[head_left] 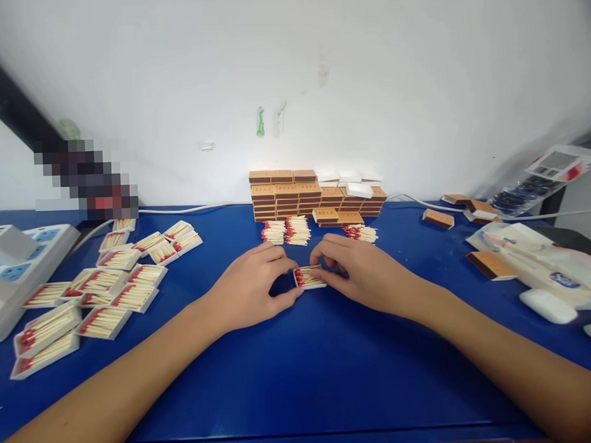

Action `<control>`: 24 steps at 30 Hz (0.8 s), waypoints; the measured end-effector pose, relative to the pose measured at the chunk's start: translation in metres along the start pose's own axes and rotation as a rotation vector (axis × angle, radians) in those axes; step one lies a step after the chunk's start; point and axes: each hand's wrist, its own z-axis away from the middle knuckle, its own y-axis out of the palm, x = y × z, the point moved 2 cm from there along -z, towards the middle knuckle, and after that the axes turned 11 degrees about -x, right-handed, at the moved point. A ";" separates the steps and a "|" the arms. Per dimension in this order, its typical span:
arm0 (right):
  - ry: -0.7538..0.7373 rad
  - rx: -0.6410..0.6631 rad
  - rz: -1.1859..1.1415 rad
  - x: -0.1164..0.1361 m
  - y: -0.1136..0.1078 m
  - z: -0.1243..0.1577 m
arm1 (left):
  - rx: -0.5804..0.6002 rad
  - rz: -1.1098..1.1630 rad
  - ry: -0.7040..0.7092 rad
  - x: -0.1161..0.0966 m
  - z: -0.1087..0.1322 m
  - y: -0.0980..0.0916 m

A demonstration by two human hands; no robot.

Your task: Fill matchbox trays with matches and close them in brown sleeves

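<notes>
Foreground: two bare forearms (136, 375) over a blue table (310, 376) — I see the left hand (254, 284) gripping one end of a white matchbox tray (311, 287) between thumb and fingertips, the right hand (362, 271) curled at the other end, thumb across its red-tipped matches (304, 277). Behind the tray: loose match piles (297, 230), then stacked matchboxes (287, 199) at the wall (407, 82); at the person's left — filled trays (55, 360) beside a power strip (35, 272)

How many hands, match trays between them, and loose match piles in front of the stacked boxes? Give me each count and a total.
Hands (left hand, right hand): 2
match tray between them: 1
loose match piles: 3
Total: 6
</notes>
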 end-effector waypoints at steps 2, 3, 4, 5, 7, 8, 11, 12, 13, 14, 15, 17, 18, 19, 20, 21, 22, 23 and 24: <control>0.017 0.031 0.003 -0.003 -0.002 0.000 | 0.006 -0.003 -0.005 0.000 0.000 0.000; 0.022 0.042 0.001 -0.003 -0.003 0.000 | 0.007 -0.005 -0.007 0.001 0.000 0.000; 0.024 0.051 -0.001 -0.004 -0.004 0.000 | 0.008 -0.007 -0.009 0.001 0.000 0.000; 0.023 0.059 -0.002 -0.004 -0.005 0.000 | 0.009 -0.008 -0.009 0.001 0.001 0.000; 0.014 0.074 -0.010 -0.003 -0.006 0.000 | 0.005 -0.006 -0.007 0.000 0.001 0.000; 0.011 0.079 -0.016 -0.003 -0.006 0.000 | 0.004 -0.004 -0.005 0.000 0.000 -0.001; -0.003 0.073 -0.049 0.000 -0.006 0.000 | -0.005 -0.001 -0.004 0.000 0.000 -0.001; -0.010 0.070 -0.061 0.001 -0.005 0.001 | -0.005 0.000 -0.006 0.000 0.000 -0.001; -0.018 0.067 -0.072 0.001 -0.004 0.001 | -0.004 0.001 -0.006 0.000 0.000 -0.001; -0.025 0.066 -0.080 0.002 -0.003 0.001 | -0.003 0.001 -0.006 0.000 0.001 -0.001; -0.029 0.064 -0.084 0.003 -0.002 0.001 | -0.002 -0.001 -0.006 0.000 0.001 0.000; -0.034 0.063 -0.079 0.004 -0.002 0.001 | 0.001 -0.002 -0.005 0.000 0.001 0.000; -0.037 0.055 -0.074 0.005 -0.003 0.000 | 0.001 -0.002 -0.005 0.000 0.001 0.000; -0.039 0.037 -0.067 0.004 -0.004 -0.001 | -0.001 -0.001 -0.006 0.000 0.001 0.000; -0.034 0.004 -0.054 0.002 -0.007 -0.003 | -0.005 0.002 -0.006 0.001 0.002 0.000; -0.020 -0.048 -0.035 -0.001 -0.010 -0.005 | -0.010 0.005 -0.005 0.001 0.002 0.000; 0.009 -0.119 -0.007 -0.007 -0.014 -0.007 | -0.017 0.011 -0.004 0.001 0.002 0.000; 0.052 -0.205 0.029 -0.015 -0.020 -0.009 | -0.024 0.017 -0.005 0.002 0.002 0.000; 0.107 -0.299 0.073 -0.026 -0.025 -0.011 | -0.032 0.025 -0.006 0.002 0.002 0.000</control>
